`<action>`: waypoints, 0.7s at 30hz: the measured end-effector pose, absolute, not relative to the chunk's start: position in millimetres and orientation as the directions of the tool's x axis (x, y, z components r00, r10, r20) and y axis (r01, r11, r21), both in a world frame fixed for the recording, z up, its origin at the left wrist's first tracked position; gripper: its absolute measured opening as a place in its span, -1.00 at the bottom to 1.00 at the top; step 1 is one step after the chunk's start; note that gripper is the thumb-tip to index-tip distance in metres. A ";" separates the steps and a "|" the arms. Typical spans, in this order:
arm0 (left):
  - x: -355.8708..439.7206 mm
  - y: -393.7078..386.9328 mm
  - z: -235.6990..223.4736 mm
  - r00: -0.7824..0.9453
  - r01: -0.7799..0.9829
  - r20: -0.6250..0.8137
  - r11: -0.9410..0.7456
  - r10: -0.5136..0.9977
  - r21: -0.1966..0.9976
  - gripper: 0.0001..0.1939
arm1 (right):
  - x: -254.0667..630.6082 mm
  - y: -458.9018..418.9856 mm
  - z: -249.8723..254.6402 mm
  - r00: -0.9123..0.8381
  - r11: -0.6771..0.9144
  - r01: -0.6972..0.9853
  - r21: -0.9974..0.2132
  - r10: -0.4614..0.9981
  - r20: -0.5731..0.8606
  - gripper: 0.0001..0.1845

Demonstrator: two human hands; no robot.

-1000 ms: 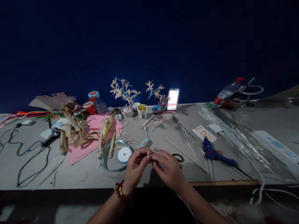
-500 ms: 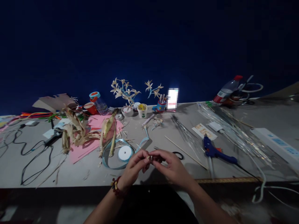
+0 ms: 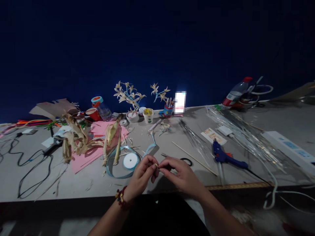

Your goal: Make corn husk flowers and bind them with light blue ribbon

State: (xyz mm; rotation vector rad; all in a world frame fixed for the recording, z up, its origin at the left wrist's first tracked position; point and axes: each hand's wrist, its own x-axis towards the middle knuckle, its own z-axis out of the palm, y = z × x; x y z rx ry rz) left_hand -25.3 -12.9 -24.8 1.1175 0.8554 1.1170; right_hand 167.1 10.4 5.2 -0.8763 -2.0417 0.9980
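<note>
My left hand [image 3: 146, 171] is closed in a pinch over the table's front edge, around a tiny pale piece [image 3: 156, 166] too small to name. Its fingertips almost meet those of my right hand [image 3: 177, 170], which pinches at the same spot; what it grips is hidden. Just left of my hands lies a ribbon spool [image 3: 131, 161] with light blue ribbon [image 3: 112, 165] looped loose. Scissors [image 3: 186, 161] lie partly hidden behind my right hand. A thin stick [image 3: 194, 158] rests further right.
Dried corn husks [image 3: 81, 141] cover pink paper [image 3: 82, 163] on the left. Pale flower stems [image 3: 129, 95] stand at the back near a white cup [image 3: 148, 116] and a lit phone [image 3: 180, 102]. To the right are wires [image 3: 197, 141], a blue glue gun [image 3: 226, 156] and a power strip [image 3: 290, 147].
The whole view has shifted slightly, so the table things sit a little further left. My fingers have moved only slightly, still pinched close together.
</note>
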 end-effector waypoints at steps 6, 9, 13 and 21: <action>-29.4 -11.0 -20.9 0.310 -0.304 -0.027 0.126 0.950 0.944 -0.73 | 172.1 14.1 13.3 -0.596 0.667 0.317 -0.674 0.693 0.406 -0.86; -31.3 -10.5 -18.4 0.387 -0.313 -0.032 0.164 0.922 0.936 -0.73 | 169.1 14.9 12.2 -0.576 0.742 0.308 -0.596 0.644 0.504 -0.87; -32.8 -8.4 -14.8 0.409 -0.318 -0.066 0.210 0.910 0.924 -0.69 | 166.2 16.6 6.5 -0.564 0.805 0.299 -0.513 0.582 0.586 -0.85; -28.0 -7.2 -20.1 0.336 -0.267 -0.170 0.267 0.926 0.926 -0.61 | 165.8 16.8 4.1 -0.556 0.827 0.390 -0.404 0.561 0.613 -0.80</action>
